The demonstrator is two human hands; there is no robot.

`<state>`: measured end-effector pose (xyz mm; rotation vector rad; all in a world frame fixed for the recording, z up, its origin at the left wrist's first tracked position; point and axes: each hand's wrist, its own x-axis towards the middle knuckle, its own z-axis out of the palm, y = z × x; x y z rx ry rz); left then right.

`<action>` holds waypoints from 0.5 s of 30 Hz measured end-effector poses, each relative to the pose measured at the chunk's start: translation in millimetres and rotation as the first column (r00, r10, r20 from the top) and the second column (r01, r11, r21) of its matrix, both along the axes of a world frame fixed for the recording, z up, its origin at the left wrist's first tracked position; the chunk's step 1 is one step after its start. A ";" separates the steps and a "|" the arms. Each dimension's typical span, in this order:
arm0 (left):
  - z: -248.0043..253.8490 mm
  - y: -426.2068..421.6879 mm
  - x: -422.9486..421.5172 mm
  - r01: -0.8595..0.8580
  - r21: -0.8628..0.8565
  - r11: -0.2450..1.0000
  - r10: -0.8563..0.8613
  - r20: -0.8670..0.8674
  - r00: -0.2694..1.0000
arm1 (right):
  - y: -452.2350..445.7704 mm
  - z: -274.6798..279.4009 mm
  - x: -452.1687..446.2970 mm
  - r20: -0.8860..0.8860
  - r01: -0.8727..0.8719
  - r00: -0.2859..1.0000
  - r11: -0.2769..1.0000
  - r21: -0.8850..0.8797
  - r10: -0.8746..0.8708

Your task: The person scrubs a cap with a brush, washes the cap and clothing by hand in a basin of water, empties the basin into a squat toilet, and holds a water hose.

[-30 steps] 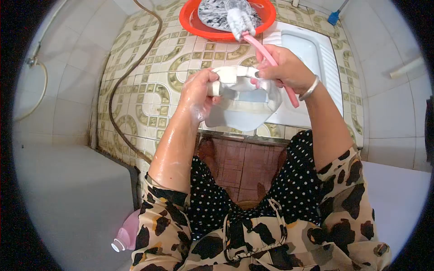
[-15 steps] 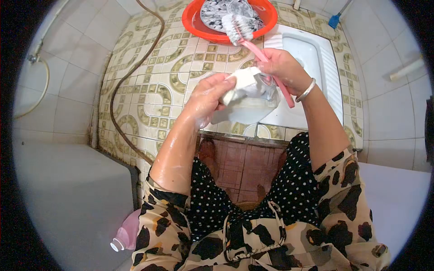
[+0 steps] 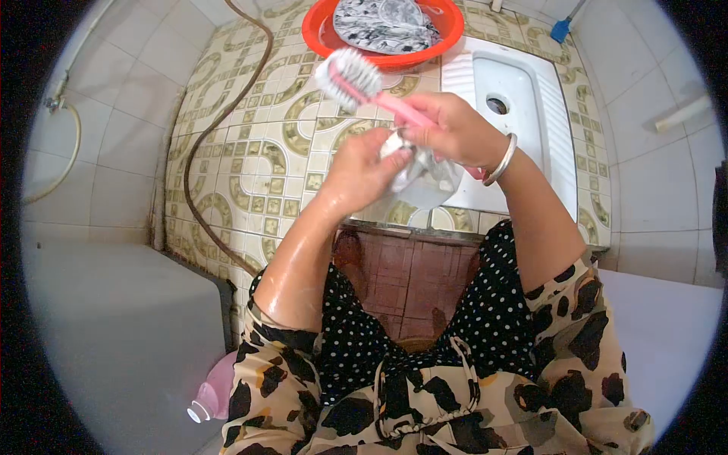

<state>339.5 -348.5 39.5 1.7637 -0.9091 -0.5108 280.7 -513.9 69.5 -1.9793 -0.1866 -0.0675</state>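
Observation:
My right hand [image 3: 455,129] is closed round the handle of a pink scrub brush [image 3: 356,80], whose white bristle head points left and up. Between my hands hangs a wet, crumpled white cloth [image 3: 413,174]. My left hand [image 3: 360,171] pinches the cloth near its top, and my right fingers are close against it. What shape the cloth has is hidden by the fingers. Beneath it is a pale, whitish container [image 3: 425,199], mostly covered by hands and cloth. My left forearm looks wet.
A red basin [image 3: 315,38] holding grey-and-black patterned fabric [image 3: 387,30] stands ahead. To the right is a white squat toilet [image 3: 523,114]. A brown hose [image 3: 201,144] crosses the tiled floor at left. A pink bottle [image 3: 216,390] and grey box-like surface [image 3: 121,318] are lower left.
The brush has swung left and down, away from the red basin. My hands have come closer together, and the cloth is now more bunched between them.

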 end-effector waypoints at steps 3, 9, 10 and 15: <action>9.4 -0.5 5.4 -0.184 -0.021 0.983 0.137 -0.592 0.794 | -4.0 -11.1 7.5 0.088 0.253 0.961 0.961 0.113 -0.263; 0.8 5.4 17.6 -0.499 -0.151 0.853 0.148 -0.848 0.509 | -14.7 -7.4 -0.6 0.022 0.402 0.916 0.915 -0.025 -0.401; 1.6 4.3 15.4 -0.509 -0.132 0.851 0.169 -0.848 0.502 | -10.9 -7.7 -6.7 0.076 0.333 0.942 0.934 -0.131 -0.326; -14.9 4.5 3.9 -0.466 -0.135 0.875 0.223 -0.741 0.634 | 20.5 -19.7 -13.4 -0.121 0.146 0.963 0.843 -0.517 -0.241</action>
